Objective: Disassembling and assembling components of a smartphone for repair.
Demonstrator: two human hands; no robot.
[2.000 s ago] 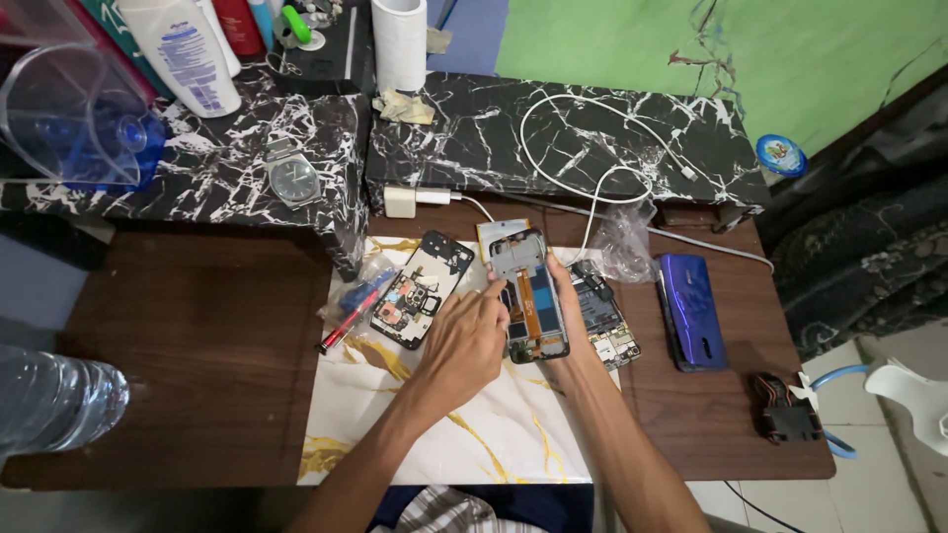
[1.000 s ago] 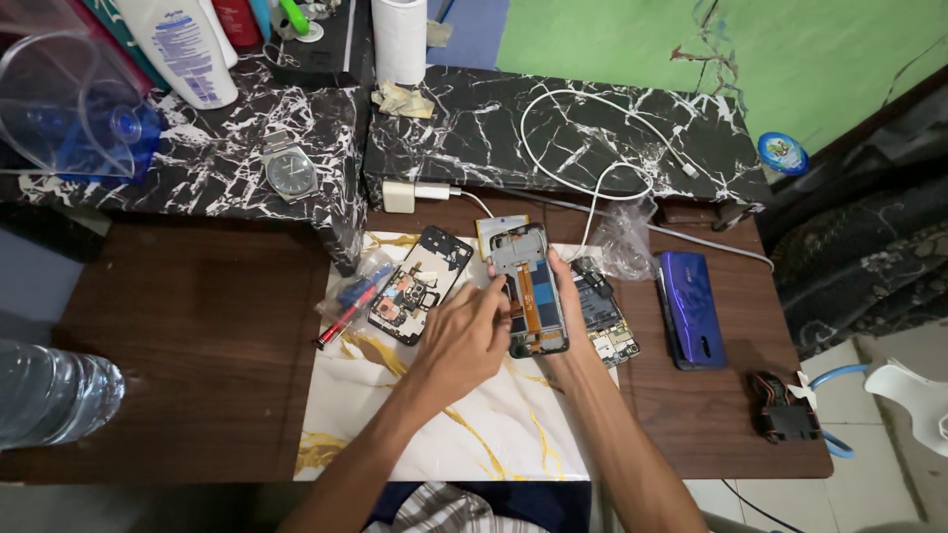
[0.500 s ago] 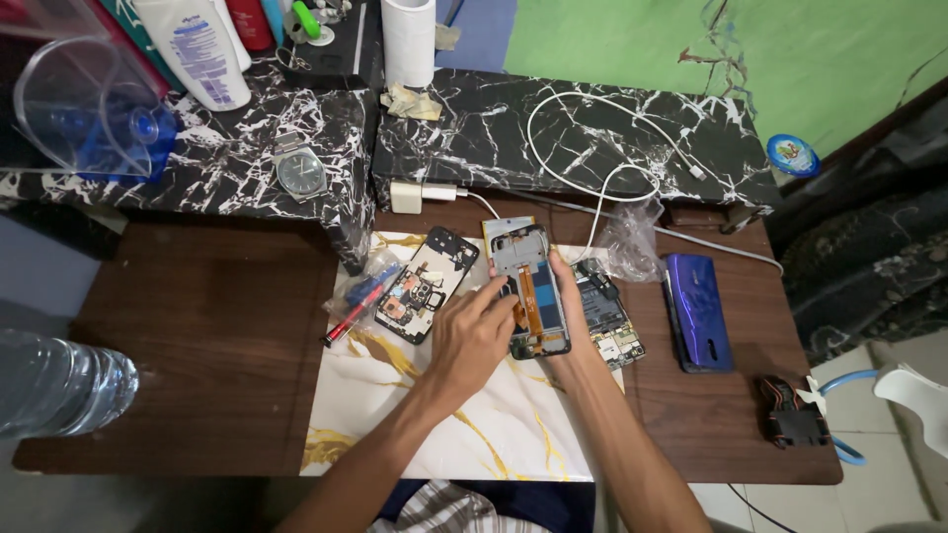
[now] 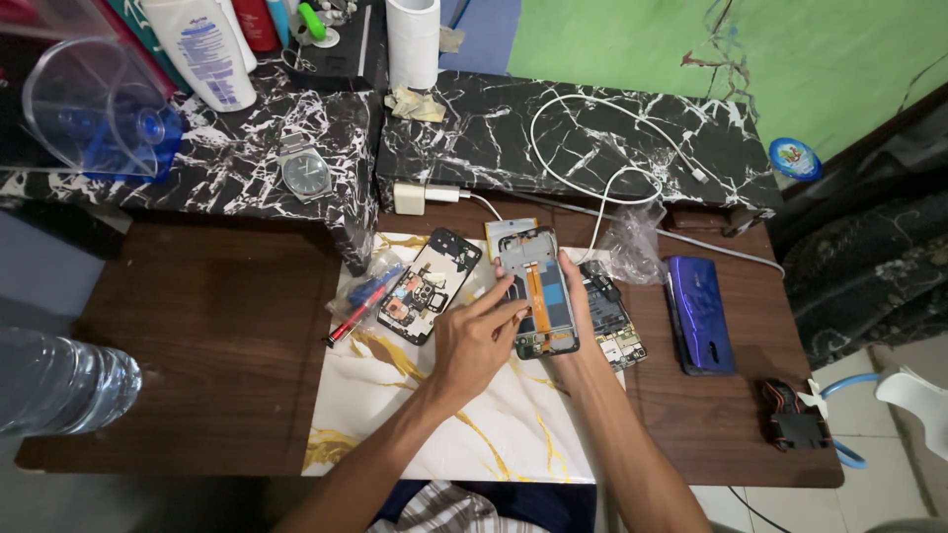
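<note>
Near the back edge of the white mat, the right hand grips the opened phone frame from its right side, while the left hand, having slid in from the left, now presses fingertips onto its inner face. Beside it lie a circuit board, a black back cover and a blue phone on the brown surface.

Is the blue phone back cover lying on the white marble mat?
No, the blue back cover lies on the bare brown table, right of the white mat and apart from it.
</note>
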